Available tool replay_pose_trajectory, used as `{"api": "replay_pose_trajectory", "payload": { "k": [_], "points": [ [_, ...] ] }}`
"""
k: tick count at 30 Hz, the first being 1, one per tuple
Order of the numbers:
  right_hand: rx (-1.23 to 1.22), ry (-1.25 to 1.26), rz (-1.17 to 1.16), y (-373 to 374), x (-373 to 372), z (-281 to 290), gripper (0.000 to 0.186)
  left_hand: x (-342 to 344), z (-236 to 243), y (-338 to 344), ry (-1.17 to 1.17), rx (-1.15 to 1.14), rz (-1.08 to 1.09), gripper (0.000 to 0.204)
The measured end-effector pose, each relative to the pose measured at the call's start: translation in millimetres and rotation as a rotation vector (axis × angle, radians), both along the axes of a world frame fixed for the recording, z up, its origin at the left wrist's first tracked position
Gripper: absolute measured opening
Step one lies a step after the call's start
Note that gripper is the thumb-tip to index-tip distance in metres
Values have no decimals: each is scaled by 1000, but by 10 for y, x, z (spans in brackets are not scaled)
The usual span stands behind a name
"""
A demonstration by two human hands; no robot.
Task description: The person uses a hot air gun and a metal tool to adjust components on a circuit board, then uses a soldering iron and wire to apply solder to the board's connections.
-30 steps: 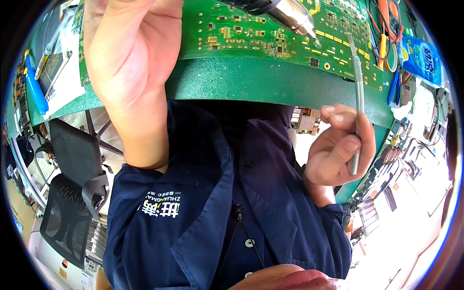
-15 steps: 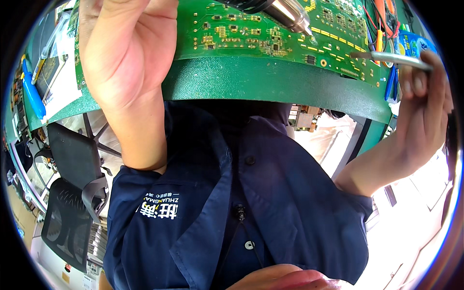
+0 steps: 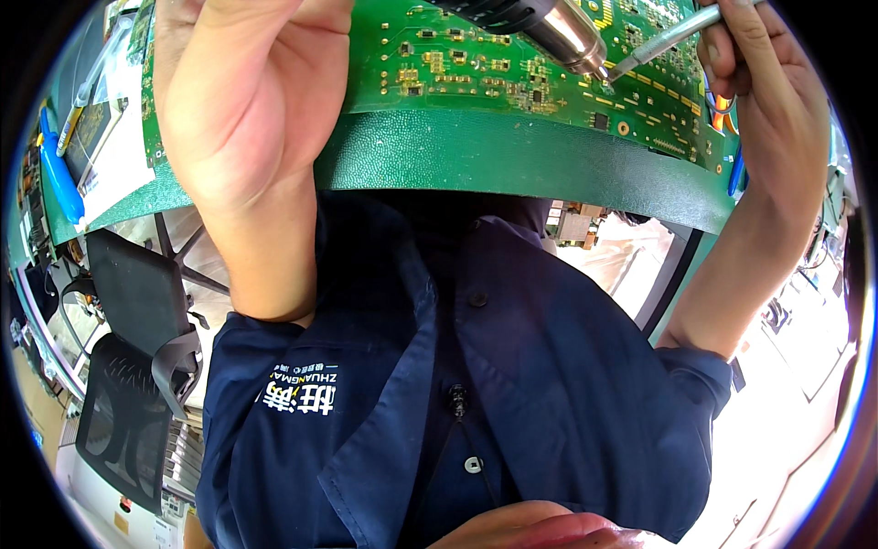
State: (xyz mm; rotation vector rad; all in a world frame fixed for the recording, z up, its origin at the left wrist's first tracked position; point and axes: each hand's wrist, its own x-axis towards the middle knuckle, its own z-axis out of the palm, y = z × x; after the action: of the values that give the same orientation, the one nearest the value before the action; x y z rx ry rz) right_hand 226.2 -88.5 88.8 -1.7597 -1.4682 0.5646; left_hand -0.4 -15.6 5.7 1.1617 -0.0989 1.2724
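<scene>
A green circuit board [image 3: 448, 102] with gold pads and small black chips lies on the green work surface. My left hand [image 3: 251, 101], palm showing, rises over its left part, its fingers mostly cut off by the upper edge. Beside it a hot air gun [image 3: 549, 32] slants down, black body and metal nozzle; the left hand appears to hold it, though its grip is out of sight. My right hand [image 3: 764, 82] grips a slim silver metal tool [image 3: 672, 41] with a narrow pointed tip. That tip meets the board right by the nozzle's mouth; contact with a part is too small to make out.
The work surface's rounded edge [image 3: 512, 160] runs close to my body. At left are a blue pen-shaped tool [image 3: 62, 188] and white paper [image 3: 137, 178]. Orange-handled tools [image 3: 721, 117] lie behind my right hand. A black chair [image 3: 137, 284] stands at lower left.
My right hand has moved up and left, bringing the silver tool's tip from the board's right side to the nozzle. The hot air gun stays over nearly the same spot.
</scene>
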Motion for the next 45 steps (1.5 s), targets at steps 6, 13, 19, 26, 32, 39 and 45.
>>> {"api": "replay_pose_trajectory", "payload": {
  "k": [6, 13, 19, 26, 32, 39, 45],
  "points": [
    [12, 94, -7, 6, -42, -13, 32, 4, -204, 138, -16, 52, 45, 55],
    [9, 100, 32, 9, 30, -23, 31, -17, -188, 151, -7, 39, 37, 54],
    [17, 126, 37, 27, 5, -32, 32, 130, -196, 71, -365, -232, -115, 53],
    [29, 70, 114, 21, 137, -86, 32, -48, -140, 168, 49, 76, 24, 54],
    [14, 113, 70, 45, 123, -127, 32, 36, -195, 129, -34, 106, 60, 54],
    [-4, 106, 100, 36, 141, -119, 32, 27, 60, -15, 39, -128, 43, 53],
    [-10, 89, 32, 19, 0, -98, 33, 142, 59, -104, 104, -180, 255, 52]
  ]
}}
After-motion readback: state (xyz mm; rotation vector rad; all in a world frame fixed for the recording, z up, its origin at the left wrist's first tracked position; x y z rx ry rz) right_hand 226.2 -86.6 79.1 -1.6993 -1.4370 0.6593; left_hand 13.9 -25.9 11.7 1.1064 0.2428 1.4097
